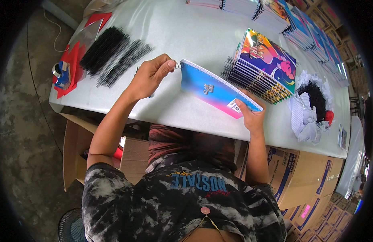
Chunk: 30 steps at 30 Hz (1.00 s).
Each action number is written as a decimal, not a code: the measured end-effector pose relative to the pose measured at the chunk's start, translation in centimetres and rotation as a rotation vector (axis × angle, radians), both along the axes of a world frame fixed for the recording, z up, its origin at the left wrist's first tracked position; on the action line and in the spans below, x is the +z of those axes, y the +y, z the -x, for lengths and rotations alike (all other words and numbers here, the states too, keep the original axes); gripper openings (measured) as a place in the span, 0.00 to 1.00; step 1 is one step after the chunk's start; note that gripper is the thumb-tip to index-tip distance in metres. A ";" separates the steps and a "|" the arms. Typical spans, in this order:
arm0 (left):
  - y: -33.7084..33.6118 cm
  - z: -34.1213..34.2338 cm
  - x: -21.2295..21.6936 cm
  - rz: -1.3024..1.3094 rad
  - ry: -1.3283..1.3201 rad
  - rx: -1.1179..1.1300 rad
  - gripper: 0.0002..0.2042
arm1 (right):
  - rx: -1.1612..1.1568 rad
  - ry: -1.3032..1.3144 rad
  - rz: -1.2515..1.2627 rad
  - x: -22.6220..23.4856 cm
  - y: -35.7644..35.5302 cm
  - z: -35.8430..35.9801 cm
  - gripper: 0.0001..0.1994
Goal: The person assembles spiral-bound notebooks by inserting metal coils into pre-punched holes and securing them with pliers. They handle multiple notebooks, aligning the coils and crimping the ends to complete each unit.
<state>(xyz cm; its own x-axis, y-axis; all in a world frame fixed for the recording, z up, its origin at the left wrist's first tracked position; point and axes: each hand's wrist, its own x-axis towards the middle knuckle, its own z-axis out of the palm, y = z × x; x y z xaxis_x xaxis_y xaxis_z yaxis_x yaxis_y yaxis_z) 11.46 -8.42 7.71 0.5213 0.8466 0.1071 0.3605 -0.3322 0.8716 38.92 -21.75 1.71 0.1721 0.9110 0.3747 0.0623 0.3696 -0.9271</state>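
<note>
My right hand [253, 115] grips the right end of a notebook [212, 88] with a blue-to-pink cover, tilted above the table. A row of punched holes runs along its upper edge. My left hand [150, 76] is closed, thumb and fingers pinching a dark spiral coil [178, 65] that meets the notebook's upper left corner. Farther left lie piles of loose black spiral coils [105, 49]. Just beyond my right hand stands a stack of notebooks [271, 60] with colourful covers and black coils on their edges.
A white table [166, 32] spreads before me. Red sheets [75, 60] and a blue tape dispenser [62, 74] lie at its left edge. Crumpled white wrapping [303, 117] with black scraps [314, 94] sits at the right. More notebook stacks [303, 30] line the far right. Cardboard boxes [303, 169] stand below.
</note>
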 end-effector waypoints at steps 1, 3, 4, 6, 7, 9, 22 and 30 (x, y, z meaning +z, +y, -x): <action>0.1 0.0 -0.3 -0.011 0.017 0.036 0.21 | 0.007 -0.009 0.005 0.0 0.0 0.0 0.13; 0.0 0.0 -0.1 0.067 0.058 0.063 0.22 | 0.019 -0.025 0.015 0.2 -0.1 -0.2 0.13; 0.0 -0.1 0.2 0.106 0.078 0.076 0.22 | 0.030 -0.046 0.001 0.3 -0.1 -0.2 0.13; 0.2 0.2 1.4 0.392 0.003 -0.007 0.18 | 0.052 -0.090 -0.026 0.5 0.0 -0.3 0.13; 0.4 0.2 2.1 0.535 -0.035 -0.049 0.17 | 0.074 -0.098 -0.054 0.7 0.1 -0.3 0.13; 0.7 0.1 3.1 0.448 -0.019 -0.038 0.14 | 0.119 -0.115 -0.111 1.0 0.5 -0.1 0.13; -0.1 -2.5 5.9 -0.905 0.394 -0.194 0.09 | 0.039 -0.100 -0.009 0.6 -0.7 0.5 0.12; -0.5 -2.1 6.7 -0.835 0.590 -0.309 0.10 | 0.041 -0.104 -0.126 0.7 -1.0 1.1 0.11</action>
<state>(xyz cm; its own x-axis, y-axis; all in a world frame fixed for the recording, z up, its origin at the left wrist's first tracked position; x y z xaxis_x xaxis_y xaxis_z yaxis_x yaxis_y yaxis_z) 13.59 -8.96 14.38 0.8598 0.4439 0.2523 0.4490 -0.8926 0.0405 37.78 -22.77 2.41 0.0901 0.8614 0.4999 0.1382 0.4863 -0.8628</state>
